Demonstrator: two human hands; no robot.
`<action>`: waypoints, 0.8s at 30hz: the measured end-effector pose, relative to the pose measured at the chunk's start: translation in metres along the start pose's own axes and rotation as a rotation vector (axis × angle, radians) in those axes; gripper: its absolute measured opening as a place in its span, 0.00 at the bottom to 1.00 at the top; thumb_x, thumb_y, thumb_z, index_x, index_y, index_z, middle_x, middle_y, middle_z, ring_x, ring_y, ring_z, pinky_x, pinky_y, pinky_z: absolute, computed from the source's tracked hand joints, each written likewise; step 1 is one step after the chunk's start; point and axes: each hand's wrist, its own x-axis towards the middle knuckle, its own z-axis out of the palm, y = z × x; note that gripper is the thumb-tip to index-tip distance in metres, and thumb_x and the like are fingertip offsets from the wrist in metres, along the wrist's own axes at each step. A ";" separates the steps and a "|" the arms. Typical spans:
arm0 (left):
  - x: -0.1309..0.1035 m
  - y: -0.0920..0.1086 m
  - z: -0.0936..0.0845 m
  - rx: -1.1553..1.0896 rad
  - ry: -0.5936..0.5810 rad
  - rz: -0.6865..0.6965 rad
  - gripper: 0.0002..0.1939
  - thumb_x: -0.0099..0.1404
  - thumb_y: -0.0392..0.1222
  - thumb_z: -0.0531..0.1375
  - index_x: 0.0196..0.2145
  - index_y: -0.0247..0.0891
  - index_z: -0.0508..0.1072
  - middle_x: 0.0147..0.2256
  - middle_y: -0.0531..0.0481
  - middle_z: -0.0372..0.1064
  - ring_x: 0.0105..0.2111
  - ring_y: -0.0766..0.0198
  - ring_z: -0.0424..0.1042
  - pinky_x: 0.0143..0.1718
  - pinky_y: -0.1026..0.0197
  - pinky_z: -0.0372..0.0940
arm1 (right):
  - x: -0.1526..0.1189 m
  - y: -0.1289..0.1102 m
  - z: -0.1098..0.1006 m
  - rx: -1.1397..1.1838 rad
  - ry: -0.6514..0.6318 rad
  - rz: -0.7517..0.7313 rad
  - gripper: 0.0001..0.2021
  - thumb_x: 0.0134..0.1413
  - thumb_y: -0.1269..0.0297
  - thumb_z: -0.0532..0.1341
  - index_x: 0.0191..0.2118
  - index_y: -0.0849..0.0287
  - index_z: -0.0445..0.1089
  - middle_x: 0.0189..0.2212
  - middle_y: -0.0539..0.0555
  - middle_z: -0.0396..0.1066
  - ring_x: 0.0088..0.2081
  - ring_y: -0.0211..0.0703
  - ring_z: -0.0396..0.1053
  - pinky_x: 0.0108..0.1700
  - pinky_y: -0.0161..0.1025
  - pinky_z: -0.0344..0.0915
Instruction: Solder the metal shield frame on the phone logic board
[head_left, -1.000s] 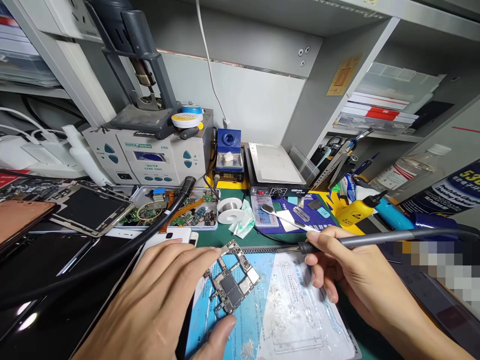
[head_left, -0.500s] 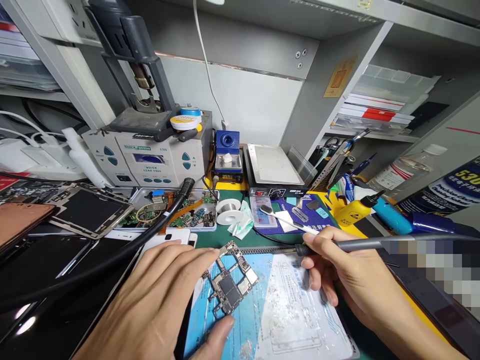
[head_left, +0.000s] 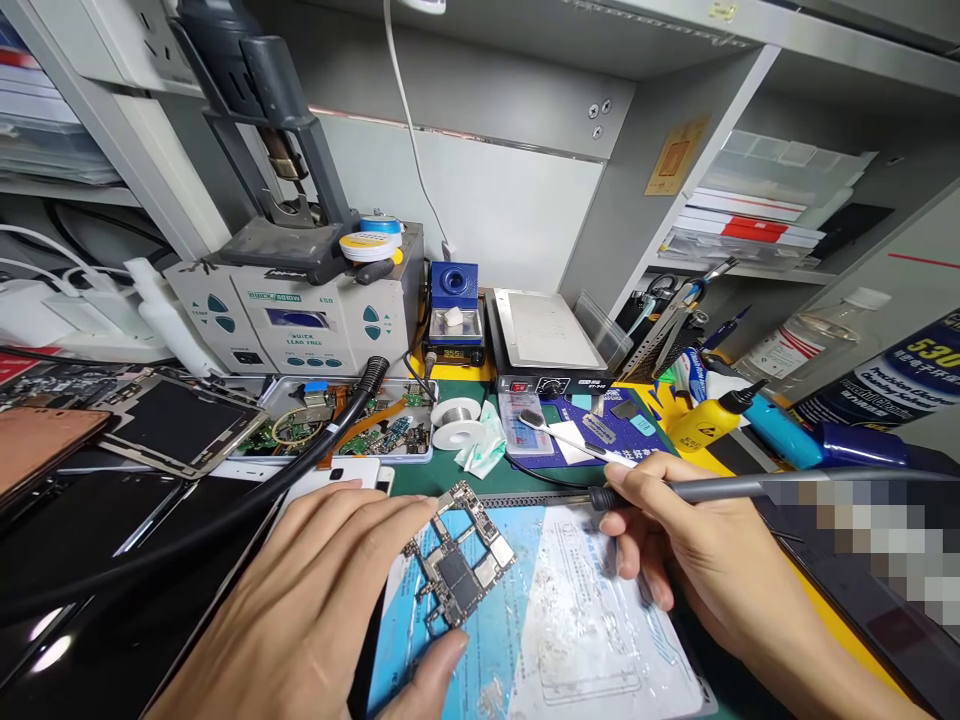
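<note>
Cluttered green repair desk under grey shelving, grey hot-air rework station [head_left: 300, 320] sitting toward the back left corner. Work appearing mid-way: small bare phone circuit board [head_left: 459, 567] lying on the pale blue work mat [head_left: 570, 640] at the desk's near edge, shields off, iron tip not touching it. Left hand [head_left: 322, 610] resting mostly open, fingertips and thumb steadying the board. Right hand [head_left: 697, 550] closing pen-style around 1 slim grey soldering iron [head_left: 720, 488], tip pointing left above the mat.
</note>
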 end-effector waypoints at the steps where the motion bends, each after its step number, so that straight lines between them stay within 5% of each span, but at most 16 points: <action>1: -0.001 -0.001 -0.001 0.001 -0.001 0.000 0.22 0.62 0.53 0.62 0.52 0.47 0.72 0.44 0.48 0.77 0.50 0.50 0.75 0.54 0.51 0.71 | -0.001 0.000 0.000 -0.012 0.000 -0.002 0.22 0.53 0.48 0.72 0.21 0.58 0.68 0.14 0.51 0.75 0.10 0.32 0.62 0.10 0.26 0.56; 12: -0.011 -0.009 -0.007 0.137 -0.047 0.151 0.28 0.58 0.42 0.63 0.56 0.34 0.68 0.49 0.43 0.72 0.52 0.47 0.65 0.52 0.49 0.58 | -0.006 -0.006 0.004 -0.048 0.008 -0.023 0.23 0.53 0.46 0.71 0.21 0.57 0.68 0.15 0.53 0.75 0.12 0.35 0.65 0.12 0.27 0.60; 20: -0.011 -0.010 -0.005 0.117 -0.053 0.126 0.30 0.59 0.43 0.64 0.58 0.36 0.68 0.51 0.46 0.72 0.53 0.49 0.65 0.54 0.49 0.58 | -0.008 -0.005 0.002 -0.045 0.012 -0.051 0.22 0.53 0.47 0.72 0.21 0.57 0.68 0.15 0.52 0.76 0.12 0.35 0.67 0.13 0.28 0.62; 24: -0.011 -0.010 -0.005 0.081 -0.014 0.078 0.26 0.60 0.47 0.63 0.56 0.43 0.69 0.48 0.48 0.75 0.50 0.50 0.71 0.52 0.50 0.65 | -0.005 -0.002 0.000 -0.018 0.020 -0.057 0.21 0.52 0.48 0.73 0.22 0.56 0.68 0.16 0.50 0.75 0.13 0.38 0.69 0.13 0.30 0.63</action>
